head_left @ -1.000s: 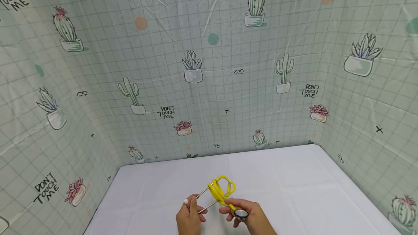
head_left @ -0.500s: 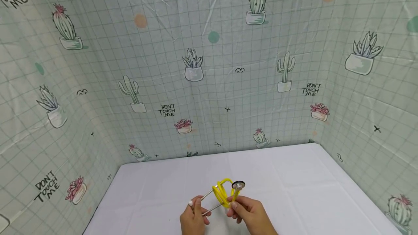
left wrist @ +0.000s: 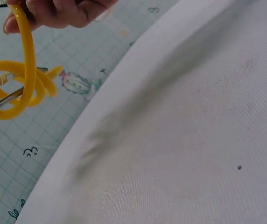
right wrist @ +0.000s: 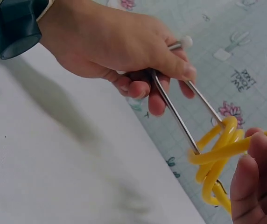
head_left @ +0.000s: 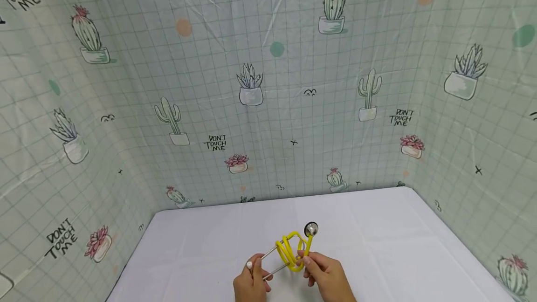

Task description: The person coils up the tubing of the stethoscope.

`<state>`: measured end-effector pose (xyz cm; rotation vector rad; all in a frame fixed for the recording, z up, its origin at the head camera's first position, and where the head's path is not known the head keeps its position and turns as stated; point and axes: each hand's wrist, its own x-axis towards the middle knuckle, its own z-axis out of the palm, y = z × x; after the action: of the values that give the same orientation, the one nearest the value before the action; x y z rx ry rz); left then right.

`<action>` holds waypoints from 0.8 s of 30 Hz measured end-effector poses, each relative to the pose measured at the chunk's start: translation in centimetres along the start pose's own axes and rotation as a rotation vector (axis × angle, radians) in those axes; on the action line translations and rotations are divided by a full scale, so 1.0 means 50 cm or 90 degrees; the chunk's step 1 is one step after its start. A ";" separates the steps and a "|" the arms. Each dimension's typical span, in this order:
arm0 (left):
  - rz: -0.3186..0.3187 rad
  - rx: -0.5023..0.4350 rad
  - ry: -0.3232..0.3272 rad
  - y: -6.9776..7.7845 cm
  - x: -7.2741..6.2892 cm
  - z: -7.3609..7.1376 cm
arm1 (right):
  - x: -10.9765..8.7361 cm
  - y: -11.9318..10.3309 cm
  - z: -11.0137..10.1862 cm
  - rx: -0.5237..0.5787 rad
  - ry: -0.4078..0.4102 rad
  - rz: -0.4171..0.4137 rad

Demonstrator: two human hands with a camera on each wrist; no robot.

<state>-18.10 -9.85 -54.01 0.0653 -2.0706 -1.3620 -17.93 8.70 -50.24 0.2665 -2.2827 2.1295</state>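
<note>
A yellow stethoscope is held up over the white table, its tubing wound in loops around the metal ear tubes. My left hand grips those ear tubes near a white ear tip. Between thumb and fingers, my right hand pinches the yellow tubing just below the round chest piece, which points upward. In the left wrist view, the looped tubing shows at the upper left below the right hand's fingers.
A white-covered table lies beneath both hands. Behind it and at both sides hangs a grid cloth printed with cacti. A dark device is strapped to the left wrist.
The chest piece has swung from below the right hand to above it. The right hand now pinches the tubing with its thumb on top. Both hands have shifted slightly right.
</note>
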 end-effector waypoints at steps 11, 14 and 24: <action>-0.044 0.015 0.014 0.011 -0.001 0.004 | 0.001 0.003 0.010 0.091 0.124 0.004; -0.069 0.012 0.015 0.017 0.000 0.006 | 0.004 0.005 0.010 0.093 0.138 0.014; -0.083 -0.015 0.029 0.014 0.003 0.019 | 0.014 0.005 0.013 0.060 0.180 0.096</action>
<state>-18.51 -8.81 -53.59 0.2225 -2.0423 -1.4474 -18.61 8.01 -50.44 -0.2025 -2.1060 2.1804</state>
